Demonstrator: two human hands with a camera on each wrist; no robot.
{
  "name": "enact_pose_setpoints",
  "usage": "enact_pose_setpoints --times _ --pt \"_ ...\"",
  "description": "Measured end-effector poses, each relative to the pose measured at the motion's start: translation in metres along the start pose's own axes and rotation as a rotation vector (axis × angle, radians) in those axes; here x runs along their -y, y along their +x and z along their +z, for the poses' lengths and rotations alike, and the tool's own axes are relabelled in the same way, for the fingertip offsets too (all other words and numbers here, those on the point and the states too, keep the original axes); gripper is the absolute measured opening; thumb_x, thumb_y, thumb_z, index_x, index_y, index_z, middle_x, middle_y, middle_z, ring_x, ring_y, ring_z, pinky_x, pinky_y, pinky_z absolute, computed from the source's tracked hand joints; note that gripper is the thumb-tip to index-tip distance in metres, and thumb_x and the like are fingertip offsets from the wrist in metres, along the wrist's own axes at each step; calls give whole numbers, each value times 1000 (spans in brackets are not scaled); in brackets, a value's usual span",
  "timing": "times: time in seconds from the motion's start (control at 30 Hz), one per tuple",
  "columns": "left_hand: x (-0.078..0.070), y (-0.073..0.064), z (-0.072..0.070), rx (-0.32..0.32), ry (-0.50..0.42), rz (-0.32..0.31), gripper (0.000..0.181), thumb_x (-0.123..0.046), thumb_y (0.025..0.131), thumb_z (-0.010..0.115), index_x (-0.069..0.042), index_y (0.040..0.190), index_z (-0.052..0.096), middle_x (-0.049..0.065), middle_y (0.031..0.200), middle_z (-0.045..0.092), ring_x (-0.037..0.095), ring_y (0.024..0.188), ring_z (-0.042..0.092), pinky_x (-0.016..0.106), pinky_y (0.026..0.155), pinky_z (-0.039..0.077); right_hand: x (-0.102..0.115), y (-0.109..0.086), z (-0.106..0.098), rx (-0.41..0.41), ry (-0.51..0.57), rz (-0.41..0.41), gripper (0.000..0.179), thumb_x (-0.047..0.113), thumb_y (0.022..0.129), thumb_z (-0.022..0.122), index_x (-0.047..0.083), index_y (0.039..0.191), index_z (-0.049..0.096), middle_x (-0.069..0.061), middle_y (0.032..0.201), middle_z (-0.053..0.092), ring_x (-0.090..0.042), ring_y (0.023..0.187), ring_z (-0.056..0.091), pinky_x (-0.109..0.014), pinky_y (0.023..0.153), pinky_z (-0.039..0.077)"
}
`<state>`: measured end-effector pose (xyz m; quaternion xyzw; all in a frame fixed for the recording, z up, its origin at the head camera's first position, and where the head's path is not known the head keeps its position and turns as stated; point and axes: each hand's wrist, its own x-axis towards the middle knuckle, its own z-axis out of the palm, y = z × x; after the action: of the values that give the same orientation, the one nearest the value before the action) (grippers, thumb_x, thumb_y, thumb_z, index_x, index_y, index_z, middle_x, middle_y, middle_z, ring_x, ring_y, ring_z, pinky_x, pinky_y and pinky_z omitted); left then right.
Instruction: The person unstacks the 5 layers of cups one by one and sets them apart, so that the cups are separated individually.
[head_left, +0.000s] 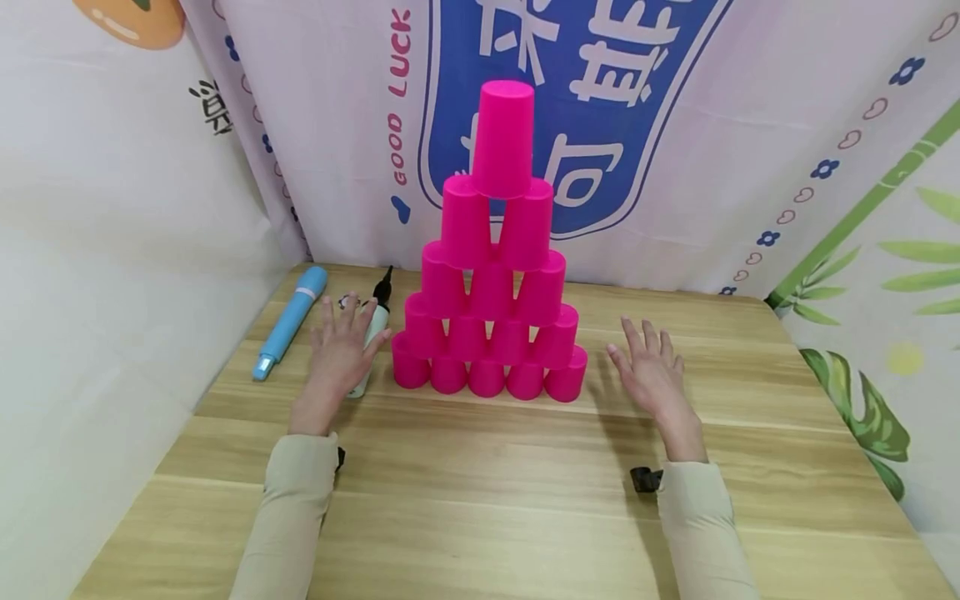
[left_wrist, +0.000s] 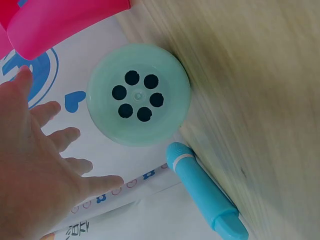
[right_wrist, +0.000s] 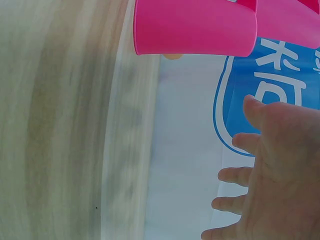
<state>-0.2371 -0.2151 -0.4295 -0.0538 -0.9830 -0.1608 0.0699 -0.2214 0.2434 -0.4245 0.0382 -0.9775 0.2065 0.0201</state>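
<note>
Several bright pink cups (head_left: 491, 287), upside down, stand stacked as a tall pyramid narrowing to one cup (head_left: 505, 137) on top. To its left is my left hand (head_left: 337, 354), fingers spread and holding nothing. That hand overlaps a mint-green cylinder with a black tapered tip (head_left: 382, 287) in the head view. In the left wrist view the cylinder's round base (left_wrist: 138, 95), with several dark holes, shows apart from the fingers. My right hand (head_left: 651, 373) is spread to the right of the pyramid, with a gap between it and the bottom cup (right_wrist: 195, 27).
A light-blue pen-shaped tube (head_left: 291, 323) lies at the table's left side. The wooden table (head_left: 480, 492) meets a printed cloth (head_left: 345, 167) hanging behind the cups. More white cloth hangs at the left and right sides.
</note>
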Motion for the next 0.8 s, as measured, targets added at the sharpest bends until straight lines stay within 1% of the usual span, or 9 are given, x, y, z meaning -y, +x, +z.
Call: enact_pose_setpoints --times 0.1,0.23,0.3,0.37,0.47,0.53,0.63,0.73,0.8 --pt "-1 -1 2 -2 -6 3 67 -52 101 34 -14 155 18 18 160 4 41 142 -19 76 104 9 0 -2 -1 0 11 1 66 52 102 25 16 156 12 -25 158 3 -54 140 -2 -78 101 5" --pt "3 -4 0 -4 -17 -8 66 -48 101 38 -13 154 20 18 160 4 42 142 -18 75 105 9 4 -1 1 4 20 -10 66 52 102 26 14 155 13 -25 157 5 -54 140 -2 -79 101 5" --pt "5 -5 -2 -29 -46 15 65 -44 102 41 -8 153 23 22 158 9 45 143 -13 71 108 10 6 -2 0 -3 19 -19 66 52 102 26 14 155 15 -26 157 6 -55 139 0 -78 101 6" --pt "6 -5 -6 -57 -129 44 62 -40 102 43 -3 150 28 25 156 16 45 144 -3 66 111 11 9 -3 -2 -20 28 -31 66 51 102 28 13 155 15 -26 157 7 -55 139 1 -78 102 7" --pt "6 -4 -15 -53 -311 83 60 -38 103 42 1 147 32 27 150 29 44 142 18 58 114 19 15 -7 -11 -83 46 -61 66 49 102 33 11 154 19 -27 156 10 -54 139 5 -76 104 8" --pt "5 -5 -22 3 -431 79 60 -42 103 38 -2 148 32 25 148 36 43 138 29 57 110 27 22 -10 -19 -153 65 -95 64 46 102 37 9 152 22 -28 155 15 -53 139 9 -74 104 11" --pt "1 -4 -29 121 -532 75 61 -46 103 37 -9 151 29 20 147 40 41 133 38 57 106 34 35 -14 -32 -317 129 -187 59 37 101 46 4 148 30 -28 150 27 -50 136 22 -70 105 20" --pt "-4 -2 -30 248 -589 81 68 -48 100 44 -14 154 22 17 151 34 40 136 34 57 107 34 59 -16 -53 -474 271 -304 53 27 99 54 2 144 39 -23 146 38 -41 135 33 -59 109 27" --pt "-7 -2 -28 306 -623 88 75 -48 96 53 -16 154 18 16 154 28 40 139 30 57 108 32 84 -17 -74 -521 396 -367 50 22 98 56 5 143 42 -15 145 44 -31 135 37 -48 111 31"
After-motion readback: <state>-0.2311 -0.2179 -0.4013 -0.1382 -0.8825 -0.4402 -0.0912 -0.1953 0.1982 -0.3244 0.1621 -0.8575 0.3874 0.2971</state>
